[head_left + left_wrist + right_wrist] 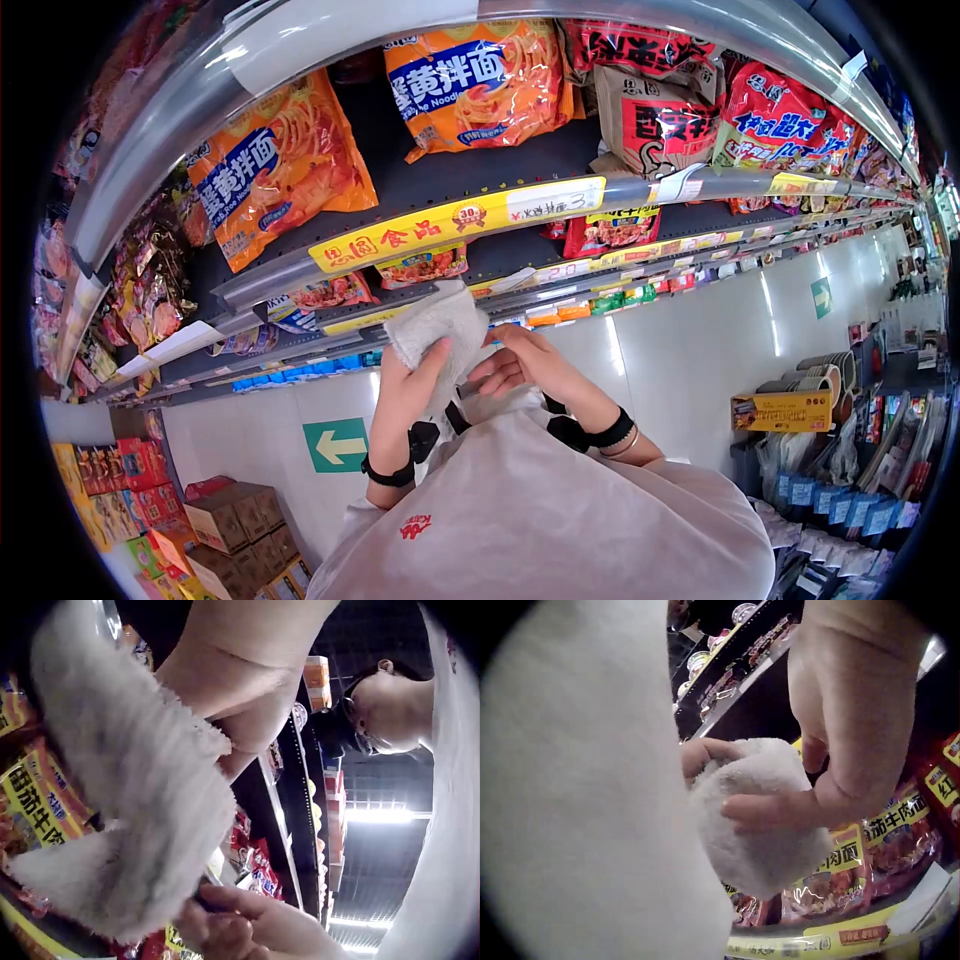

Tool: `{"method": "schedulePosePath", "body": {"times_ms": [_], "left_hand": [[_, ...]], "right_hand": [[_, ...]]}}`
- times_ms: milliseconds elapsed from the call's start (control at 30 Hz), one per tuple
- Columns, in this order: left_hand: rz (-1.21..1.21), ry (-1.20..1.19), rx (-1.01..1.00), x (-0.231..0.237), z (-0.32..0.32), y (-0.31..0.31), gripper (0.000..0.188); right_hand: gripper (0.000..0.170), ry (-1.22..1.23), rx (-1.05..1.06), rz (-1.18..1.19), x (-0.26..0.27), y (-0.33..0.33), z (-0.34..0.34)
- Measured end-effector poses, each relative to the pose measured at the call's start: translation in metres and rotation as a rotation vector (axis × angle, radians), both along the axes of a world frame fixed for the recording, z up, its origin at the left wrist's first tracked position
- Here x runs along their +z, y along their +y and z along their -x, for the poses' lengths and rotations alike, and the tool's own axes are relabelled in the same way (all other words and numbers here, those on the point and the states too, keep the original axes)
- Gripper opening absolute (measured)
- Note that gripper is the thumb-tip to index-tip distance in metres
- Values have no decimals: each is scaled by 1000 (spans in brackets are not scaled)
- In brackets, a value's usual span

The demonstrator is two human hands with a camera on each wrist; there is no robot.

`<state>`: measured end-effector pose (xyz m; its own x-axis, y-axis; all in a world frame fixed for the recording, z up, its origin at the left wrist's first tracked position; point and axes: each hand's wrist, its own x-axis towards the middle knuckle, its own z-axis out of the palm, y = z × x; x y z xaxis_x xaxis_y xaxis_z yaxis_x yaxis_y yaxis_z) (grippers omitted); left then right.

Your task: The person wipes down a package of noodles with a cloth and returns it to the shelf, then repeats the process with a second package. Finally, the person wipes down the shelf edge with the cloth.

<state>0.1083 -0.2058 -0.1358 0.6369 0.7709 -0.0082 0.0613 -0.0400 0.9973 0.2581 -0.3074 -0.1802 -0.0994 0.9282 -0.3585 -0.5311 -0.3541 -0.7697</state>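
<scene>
A folded white cloth (437,325), fluffy like a small towel, is in my left hand (408,385), thumb laid over its near side. In the left wrist view the cloth (135,772) fills much of the picture, one flap hanging lower. My right hand (535,370) is just beside the cloth's right edge, fingers loosely bent. From the right wrist, one finger of the right hand (847,742) extends across the front of the cloth (761,825). The right fingers look blurred in the left wrist view.
Noodle packets (480,85) stand on the upper shelf ahead, behind a yellow price strip (455,225). More packets (612,232) sit on the shelf below. Brown cartons (235,515) are stacked on the floor at lower left. A yellow box (785,411) and hanging goods are at right.
</scene>
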Motion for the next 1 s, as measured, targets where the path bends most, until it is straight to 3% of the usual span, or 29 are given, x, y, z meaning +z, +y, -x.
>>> {"method": "schedulePosePath", "body": {"times_ms": [67,133,233,300,367,433,467,567,633,700,733,800,833,900,933,1000], "left_hand": [[-47,57,-65,8,-5,0,28],[-519,191,-215,16,-15,-6,29],[-585,411,-302,32,-29,-34,29],[-619,353,-370,35,-34,-43,29],[-653,300,-425,39,-34,-47,29],[-592,188,-416,47,-36,-43,31],[-624,191,-384,50,-36,-37,31],[-714,179,-236,65,-39,-10,29],[-660,38,-130,67,-45,17,33],[-659,-50,-79,80,-51,41,29],[-604,-99,-72,86,-55,50,30],[-603,-122,-45,96,-61,65,35],[-602,-126,-43,96,-66,74,35],[-697,-239,78,95,-77,89,43],[-681,-195,103,101,-79,90,52],[-626,-195,142,95,-92,110,56]], "right_hand": [[48,137,-14,-22,-1,-2,2],[48,205,-80,-16,-8,4,14],[49,293,-246,18,-28,-2,24],[52,618,-222,-415,-62,-6,21],[53,520,-181,-310,-66,-6,11],[50,345,-509,-294,-42,-1,9],[49,-130,-549,-441,-67,1,2],[51,-286,-647,-358,-27,-1,-1],[49,-376,-586,-324,33,5,1],[45,-1330,-190,-379,55,8,-9],[45,-1332,-186,-383,60,11,-12],[50,-1381,196,-241,65,14,-16],[50,-1385,199,-241,45,6,-11],[49,-341,-574,-384,-13,-17,2],[49,-344,-574,-383,-10,-20,0],[50,-1249,-528,-371,-5,-29,-5]]}}
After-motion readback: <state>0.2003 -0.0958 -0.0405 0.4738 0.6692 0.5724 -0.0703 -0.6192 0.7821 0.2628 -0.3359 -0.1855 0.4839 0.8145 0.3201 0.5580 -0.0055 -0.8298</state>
